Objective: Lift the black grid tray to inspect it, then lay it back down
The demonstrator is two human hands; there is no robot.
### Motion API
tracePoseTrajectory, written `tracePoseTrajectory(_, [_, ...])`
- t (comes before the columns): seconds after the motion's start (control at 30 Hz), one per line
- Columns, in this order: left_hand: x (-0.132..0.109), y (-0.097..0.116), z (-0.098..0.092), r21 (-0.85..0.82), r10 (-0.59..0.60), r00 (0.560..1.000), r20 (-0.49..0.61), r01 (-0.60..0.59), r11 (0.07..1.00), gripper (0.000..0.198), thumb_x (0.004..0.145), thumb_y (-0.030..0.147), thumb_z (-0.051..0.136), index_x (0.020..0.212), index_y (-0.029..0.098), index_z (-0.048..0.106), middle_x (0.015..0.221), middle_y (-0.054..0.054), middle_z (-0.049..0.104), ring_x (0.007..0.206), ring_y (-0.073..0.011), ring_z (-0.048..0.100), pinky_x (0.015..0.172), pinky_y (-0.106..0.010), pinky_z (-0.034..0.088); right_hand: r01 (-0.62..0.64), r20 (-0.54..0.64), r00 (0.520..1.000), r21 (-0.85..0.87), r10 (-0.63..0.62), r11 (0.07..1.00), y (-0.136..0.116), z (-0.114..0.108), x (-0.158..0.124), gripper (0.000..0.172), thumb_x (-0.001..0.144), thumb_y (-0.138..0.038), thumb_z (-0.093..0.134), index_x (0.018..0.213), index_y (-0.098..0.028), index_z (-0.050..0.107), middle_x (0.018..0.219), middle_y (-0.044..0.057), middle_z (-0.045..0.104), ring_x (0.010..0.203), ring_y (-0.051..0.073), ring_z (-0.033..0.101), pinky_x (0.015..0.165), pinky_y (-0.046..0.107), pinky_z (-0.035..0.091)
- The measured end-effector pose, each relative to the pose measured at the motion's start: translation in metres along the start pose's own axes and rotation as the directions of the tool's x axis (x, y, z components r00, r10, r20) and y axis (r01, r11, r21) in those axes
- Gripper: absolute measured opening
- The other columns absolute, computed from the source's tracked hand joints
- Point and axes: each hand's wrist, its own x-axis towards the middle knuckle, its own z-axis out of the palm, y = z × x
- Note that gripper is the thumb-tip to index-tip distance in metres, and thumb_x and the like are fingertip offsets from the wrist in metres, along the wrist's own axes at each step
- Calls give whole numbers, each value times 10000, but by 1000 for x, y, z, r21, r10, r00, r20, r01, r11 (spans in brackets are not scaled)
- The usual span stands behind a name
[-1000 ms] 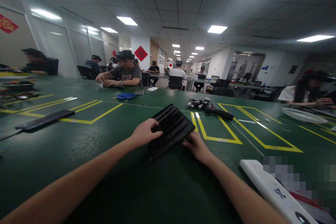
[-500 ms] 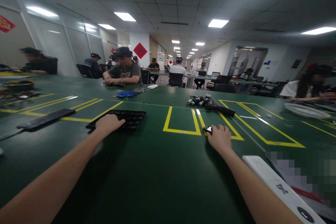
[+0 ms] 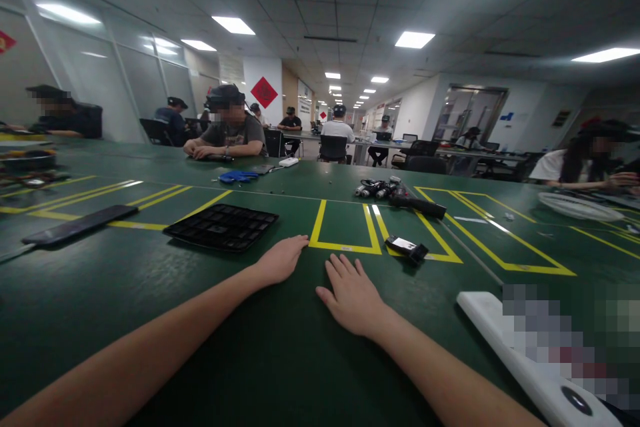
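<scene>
Pulled back from the tray and the black part, my left hand and right hand rest on the table.
Fingers open, palms down, empty; tray lies left, black part right.

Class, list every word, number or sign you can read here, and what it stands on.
No text can be read.
Red diamond sign on the white pillar: mark too blurred.
Blue sign on the far wall: too small.
Label on the small black item on the green table: unreadable.
</scene>
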Motion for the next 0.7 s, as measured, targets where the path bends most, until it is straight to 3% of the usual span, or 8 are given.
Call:
tracePoseTrajectory(0.1, [-7,10,-10,55,19,992,-122,-13,998,430,848,277,336,1208,88,476,1321,-133,415,1250,-222,321,1037,-397,232,22,19,1000,-86,-20,996,6,-14,6,511,821,-498,360,1219,-199,474,1330,98,408,1262,279,285,1036,505,147])
tracePoseTrajectory(0.17, [-17,26,-15,71,109,976,-186,-97,993,438,845,323,372,1228,129,457,1357,-109,369,1283,-225,251,1054,-426,177,-12,-54,999,-233,0,972,16,-31,12,468,851,-421,329,1222,-171,467,1322,110,413,1248,270,305,1025,481,197])
tracePoseTrajectory(0.27, [-37,54,-18,-24,296,954,-53,-297,955,431,851,363,381,1248,205,437,1355,-66,382,1270,-201,285,1048,-405,206,-223,-282,954,-454,98,863,44,-58,16,440,854,-316,332,1227,-116,448,1329,145,384,1258,287,262,1022,488,169])
tracePoseTrajectory(0.33, [-47,68,-18,-105,349,935,66,-341,934,444,851,379,381,1259,210,426,1343,-72,399,1243,-206,334,1029,-388,248,-400,-424,889,-532,175,746,65,-70,14,438,844,-288,339,1226,-98,436,1333,168,361,1252,322,245,998,528,160])
tracePoseTrajectory(0.4, [-52,76,-19,-141,347,928,134,-329,934,444,857,381,371,1261,204,426,1344,-73,397,1231,-213,348,1016,-378,266,-524,-476,836,-549,272,652,82,-76,9,411,831,-304,360,1174,-109,472,1258,174,434,1187,345,322,944,564,216])
tracePoseTrajectory(0.5, [-48,76,-20,-112,300,946,119,-288,951,397,875,364,329,1216,213,465,1303,-53,440,1190,-200,387,987,-354,301,-579,-424,814,-540,397,611,95,-76,5,360,813,-327,377,1073,-121,518,1077,161,542,1039,325,442,825,516,361])
tracePoseTrajectory(0.57, [-38,68,-22,-32,210,977,24,-209,977,365,876,353,325,1154,191,497,1215,-68,496,1111,-196,446,940,-344,343,-580,-408,814,-534,413,616,95,-74,4,351,809,-328,369,1053,-124,518,1035,159,551,1002,318,455,767,476,404])
tracePoseTrajectory(0.7, [-10,41,-26,132,-127,981,-145,147,980,352,834,366,401,1060,117,502,1021,-130,532,897,-235,530,747,-360,426,-575,-432,815,-534,385,620,93,-74,5,338,803,-319,359,1026,-127,523,1022,159,548,987,322,453,743,469,411])
